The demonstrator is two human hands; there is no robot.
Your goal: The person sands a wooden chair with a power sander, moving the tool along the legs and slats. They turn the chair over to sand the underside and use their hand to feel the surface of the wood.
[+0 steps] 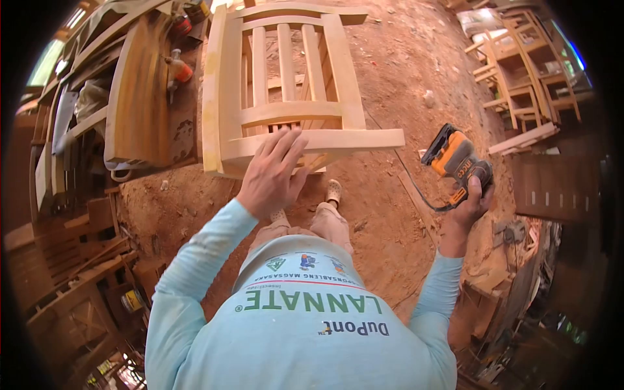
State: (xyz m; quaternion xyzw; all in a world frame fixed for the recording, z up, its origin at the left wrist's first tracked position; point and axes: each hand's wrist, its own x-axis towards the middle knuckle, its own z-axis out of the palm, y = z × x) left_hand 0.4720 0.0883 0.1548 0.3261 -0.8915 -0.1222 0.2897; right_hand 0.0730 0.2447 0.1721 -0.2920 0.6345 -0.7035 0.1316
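A pale, unfinished wooden chair or bench [290,114] with upright slats stands right in front of me. My left hand [273,166] lies on its near rail, fingers stretched out and holding nothing. Out to the right, clear of the wood, my right hand [471,208] grips an orange and black electric sander [458,162] by its rear body. The sander is tilted, its dark pad facing up and to the left. Its cord runs down and left from the machine, then back toward the chair.
Reddish dirt floor [396,71] surrounds the chair. To the left is a workbench with a thick wooden slab [136,91] and a bottle with orange contents [180,67]. Stacked wooden chair frames [520,71] stand at the far right. A small can [132,300] sits at lower left.
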